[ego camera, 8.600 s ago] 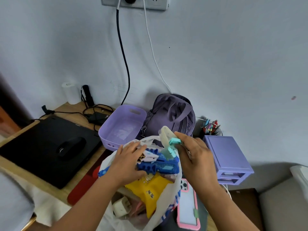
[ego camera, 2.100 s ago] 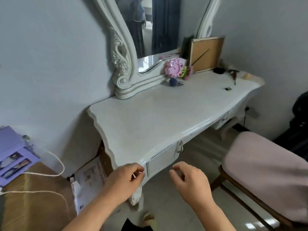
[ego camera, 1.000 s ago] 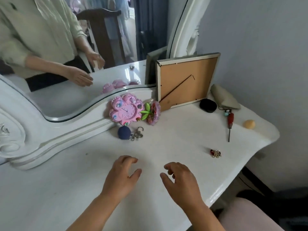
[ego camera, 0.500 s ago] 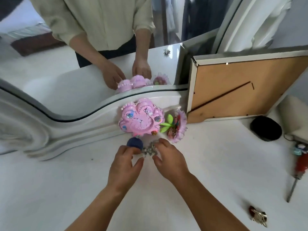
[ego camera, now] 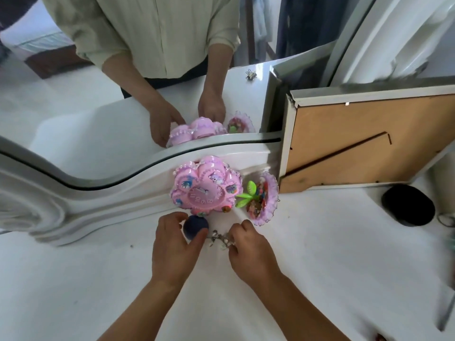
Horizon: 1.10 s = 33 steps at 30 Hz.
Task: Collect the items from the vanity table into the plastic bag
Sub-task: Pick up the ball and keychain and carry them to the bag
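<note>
1. Dark blue pompom (ego camera: pixel 195 226) sits on the white vanity table (ego camera: pixel 332 262), close to the back edge, just in front of the pink flower-shaped clock (ego camera: pixel 205 185).
2. Left hand (ego camera: pixel 174 249) is curled around the pompom, thumb on its near side and fingers on its left; it grips the ball.
3. Metal keyring (ego camera: pixel 220 238), a small silvery cluster, lies on the surface immediately right of the pompom.
4. Right hand (ego camera: pixel 251 249) has its fingertips bent down onto the keyring; whether it has actually pinched the metal I cannot tell.
5. Pink clock leans against the white mirror frame (ego camera: pixel 98 198) at the back edge.
6. Just right of the clock stands a small ornament with green leaves and a purple frilled rim (ego camera: pixel 263 200).
7. Picture frame (ego camera: pixel 357 143), its brown backing facing out, is propped further right along the back edge.
8. Black round object (ego camera: pixel 407 205) lies in front of the frame's right end, near the right edge of the table.
9. Both forearms show in the mirror (ego camera: pixel 123 94), reaching toward the clock.
</note>
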Motion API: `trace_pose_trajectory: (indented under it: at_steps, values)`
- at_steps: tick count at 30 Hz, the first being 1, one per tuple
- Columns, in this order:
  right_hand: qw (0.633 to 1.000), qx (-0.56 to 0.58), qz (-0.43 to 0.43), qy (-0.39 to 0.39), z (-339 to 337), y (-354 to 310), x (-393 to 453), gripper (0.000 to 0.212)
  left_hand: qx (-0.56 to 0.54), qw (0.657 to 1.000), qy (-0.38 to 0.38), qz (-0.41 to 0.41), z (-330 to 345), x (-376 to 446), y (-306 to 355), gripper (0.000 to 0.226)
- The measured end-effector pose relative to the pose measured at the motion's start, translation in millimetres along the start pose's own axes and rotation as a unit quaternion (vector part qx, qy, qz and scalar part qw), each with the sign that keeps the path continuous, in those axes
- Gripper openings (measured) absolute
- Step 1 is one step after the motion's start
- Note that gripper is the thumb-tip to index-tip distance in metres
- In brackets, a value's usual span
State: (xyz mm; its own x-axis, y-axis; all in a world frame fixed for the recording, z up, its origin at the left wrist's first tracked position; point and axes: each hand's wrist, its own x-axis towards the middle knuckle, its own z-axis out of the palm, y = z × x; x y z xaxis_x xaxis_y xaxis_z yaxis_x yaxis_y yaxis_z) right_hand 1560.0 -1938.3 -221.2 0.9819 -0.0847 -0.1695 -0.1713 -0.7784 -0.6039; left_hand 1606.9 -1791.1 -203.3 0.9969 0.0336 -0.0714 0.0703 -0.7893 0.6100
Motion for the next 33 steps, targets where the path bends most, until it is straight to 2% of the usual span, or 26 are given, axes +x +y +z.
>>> trace_pose_trajectory:
  at_steps: [2,3,8,10,12,16,21,25,28,31,33]
  values:
    - [0.999,0.027,0.004,0.020,-4,1,-6,0.008,-0.011,0.999,-0.023,-0.036,6,8,3,0.062]
    - [0.999,0.036,0.006,0.031,-6,1,-8,0.006,-0.024,0.998,-0.041,-0.046,9,12,4,0.060]
    - [0.994,0.067,0.039,0.075,-16,0,-21,0.004,-0.047,0.990,-0.095,-0.097,18,21,6,0.023]
    - [0.991,0.083,0.058,0.089,-20,0,-26,0.006,-0.105,0.980,-0.100,-0.139,16,17,3,0.012]
    - [0.986,0.100,0.075,0.106,-23,-2,-31,0.008,-0.157,0.973,-0.083,-0.149,12,11,0,0.010]
    - [0.981,0.117,0.080,0.132,-26,-9,-42,0.007,-0.225,0.965,-0.047,-0.128,-2,4,7,0.012]
    - [0.978,0.124,0.062,0.156,-25,-22,-56,0.008,-0.290,0.948,-0.074,-0.108,-19,-10,13,0.014]
    - [0.970,0.158,0.016,0.184,-28,-39,-67,0.010,-0.269,0.958,-0.078,-0.058,-32,-30,-1,0.014]
    - [0.963,0.185,-0.031,0.194,-31,-59,-74,0.011,-0.251,0.962,-0.112,-0.002,-46,-44,-14,0.013]
    - [0.953,0.223,-0.067,0.192,-30,-85,-81,0.016,-0.249,0.957,-0.145,0.040,-65,-59,-28,0.015]
    - [0.953,0.228,-0.088,0.178,-25,-105,-87,0.022,-0.258,0.955,-0.142,0.045,-78,-68,-41,0.014]
